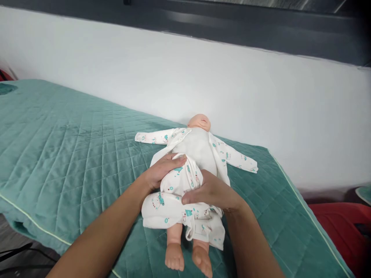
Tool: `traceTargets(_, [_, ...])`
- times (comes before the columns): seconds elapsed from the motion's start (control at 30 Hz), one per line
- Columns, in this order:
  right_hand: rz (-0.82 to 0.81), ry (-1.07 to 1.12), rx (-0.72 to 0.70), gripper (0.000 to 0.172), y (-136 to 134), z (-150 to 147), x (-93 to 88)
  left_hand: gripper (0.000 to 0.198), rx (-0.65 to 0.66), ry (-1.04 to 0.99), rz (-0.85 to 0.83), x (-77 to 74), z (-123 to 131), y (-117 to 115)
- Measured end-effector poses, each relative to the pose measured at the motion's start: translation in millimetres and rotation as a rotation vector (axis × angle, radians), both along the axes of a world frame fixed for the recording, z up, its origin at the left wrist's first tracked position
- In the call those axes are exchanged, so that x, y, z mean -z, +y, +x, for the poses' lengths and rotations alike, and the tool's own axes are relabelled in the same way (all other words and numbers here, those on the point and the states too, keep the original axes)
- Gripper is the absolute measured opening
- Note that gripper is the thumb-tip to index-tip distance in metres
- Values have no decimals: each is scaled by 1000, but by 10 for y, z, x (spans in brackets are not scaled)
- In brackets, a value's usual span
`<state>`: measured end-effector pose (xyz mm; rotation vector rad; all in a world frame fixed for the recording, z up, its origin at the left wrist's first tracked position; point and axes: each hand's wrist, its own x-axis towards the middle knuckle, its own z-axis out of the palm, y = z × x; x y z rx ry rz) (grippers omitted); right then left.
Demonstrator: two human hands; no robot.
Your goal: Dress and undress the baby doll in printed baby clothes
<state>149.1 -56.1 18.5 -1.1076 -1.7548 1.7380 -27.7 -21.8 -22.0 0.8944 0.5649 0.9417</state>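
A baby doll (pixel 199 122) lies on its back, feet towards me, its arms spread inside the sleeves of a white printed baby jacket (pixel 233 156). The jacket hangs open over the pale cloth torso. White baby trousers (pixel 176 183) with the same print are bunched around the doll's hips and thighs; both bare feet stick out below. My left hand (pixel 165 168) grips the trousers at the waist on the left, thumb on top. On the right side my right hand (pixel 210 191) is closed on the trousers, its thumb across the front and its other fingers hidden.
A green quilted cover (pixel 87 143) lies under the doll, with a pale piped edge. Behind it rises a white wall (pixel 174 77) below a dark ledge (pixel 203 27). Something red (pixel 342 227) stands at the right, and black cables (pixel 26 258) lie at the lower left.
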Motion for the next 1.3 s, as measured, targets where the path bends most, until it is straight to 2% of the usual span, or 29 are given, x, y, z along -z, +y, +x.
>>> traceTargets(0.1, [-86, 154, 109, 43, -30, -7, 6, 46, 29, 71, 5, -49, -34, -13])
traceTargets(0.23, [-171, 495, 335, 36, -40, -57, 52, 43, 149, 202, 59, -140, -101, -30])
traceTargets(0.3, [-179, 577, 385, 34, -41, -88, 62, 40, 247, 257, 102, -174, -134, -36])
traceTargets(0.4, [-182, 600, 367, 40, -37, -111, 64, 39, 332, 252, 120, -159, -156, -29])
traceTargets(0.6, [-125, 361, 286, 50, 19, -35, 60, 48, 182, -13, 51, -8, -75, -7])
traceTargets(0.73, [-49, 121, -37, 53, 21, 23, 18, 48, 60, -21, 1, -16, -44, -60])
traceTargets(0.8, [-37, 59, -130, 54, 2, 29, -2, 46, 24, 1, -9, -40, -36, -94])
traceTargets(0.87, [-45, 91, -116, 53, -21, 23, 1, 46, 3, 12, -3, -63, -20, -126])
traceTargets(1.07, [-37, 271, 50, 58, -73, 9, 133, 46, -50, -6, -15, -174, 60, -290])
traceTargets(1.2, [45, 207, 70, 48, -64, 15, 198, 44, -115, -86, -50, -295, 72, -567])
traceTargets(1.3, [170, 108, 48, 46, -47, -3, 218, 41, -166, -98, -115, -346, 37, -854])
